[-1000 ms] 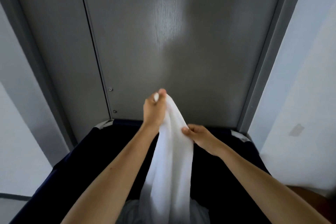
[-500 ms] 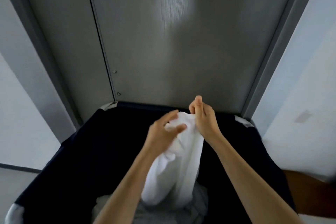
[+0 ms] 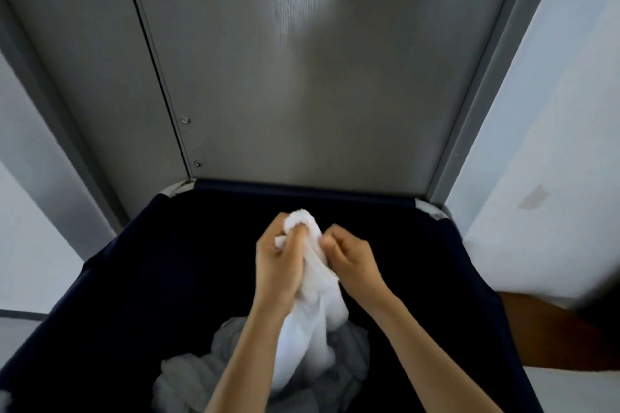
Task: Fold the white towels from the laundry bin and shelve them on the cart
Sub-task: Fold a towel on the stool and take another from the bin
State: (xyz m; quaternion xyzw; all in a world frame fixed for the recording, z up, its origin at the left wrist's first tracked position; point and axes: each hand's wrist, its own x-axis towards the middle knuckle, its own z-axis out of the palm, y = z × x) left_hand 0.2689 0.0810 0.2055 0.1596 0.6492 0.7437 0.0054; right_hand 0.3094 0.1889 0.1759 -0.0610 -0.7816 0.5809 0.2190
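step: we judge this the pick-up stage, with one white towel (image 3: 307, 322) drawn up from the laundry bin (image 3: 141, 278) and no fold begun.
left hand (image 3: 276, 265): curled tight round the towel's bunched top.
towel's look: soft, crumpled into a rope, and hanging between our wrists, its lower end down in the grey pile (image 3: 188, 375) in the bin.
right hand (image 3: 352, 261): pinching the cloth just beside the left.
next: we must find a hem and spread our hands apart.

Soft white terry towel (image 3: 312, 318), dark matt cloth bin (image 3: 174, 278), grained grey door (image 3: 302, 77).
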